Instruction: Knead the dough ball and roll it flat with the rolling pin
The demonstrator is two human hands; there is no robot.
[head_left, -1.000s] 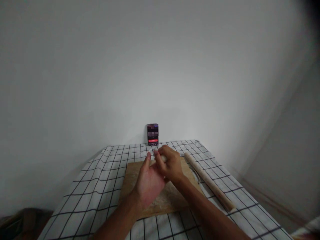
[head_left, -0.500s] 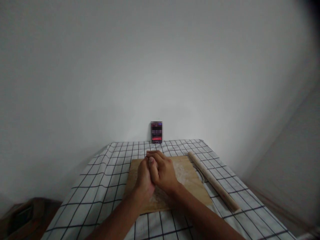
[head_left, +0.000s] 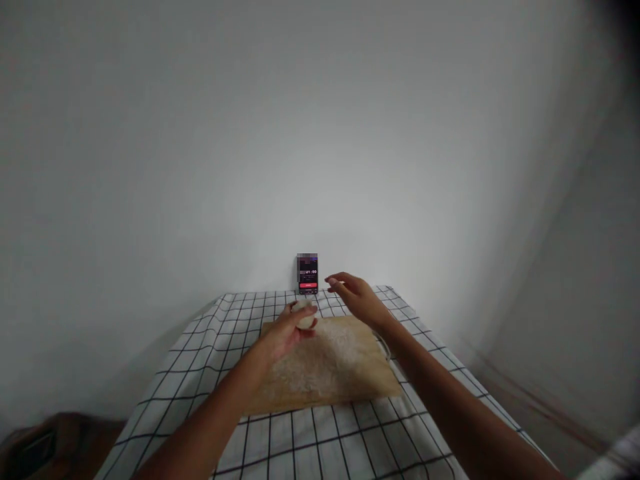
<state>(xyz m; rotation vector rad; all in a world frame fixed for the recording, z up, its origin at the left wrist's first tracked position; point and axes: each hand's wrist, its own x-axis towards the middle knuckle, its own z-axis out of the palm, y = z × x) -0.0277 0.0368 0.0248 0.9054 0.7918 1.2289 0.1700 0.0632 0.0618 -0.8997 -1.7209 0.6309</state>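
Note:
A pale lump of dough (head_left: 305, 320) sits in my left hand (head_left: 286, 335), with the fingers and thumb curled around it. This hand is above the far left part of a wooden board (head_left: 350, 383) dusted with white flour. My right hand (head_left: 357, 297) is raised over the board's far right side, apart from the dough. Its fingers reach leftward, spread from the thumb, and nothing shows in them. The rolling pin cannot be made out; my right forearm crosses the area beside the board.
A phone (head_left: 309, 275) with a lit screen leans on the wall behind the table. A checked cloth (head_left: 200, 363) covers the table. A cord loop (head_left: 383, 347) hangs off the board's right edge. A dark brown object (head_left: 45, 443) stands low at the left.
My clasped hands have come apart, and the dough shows in my left hand. My right hand has gone up and to the right. The view has shifted slightly.

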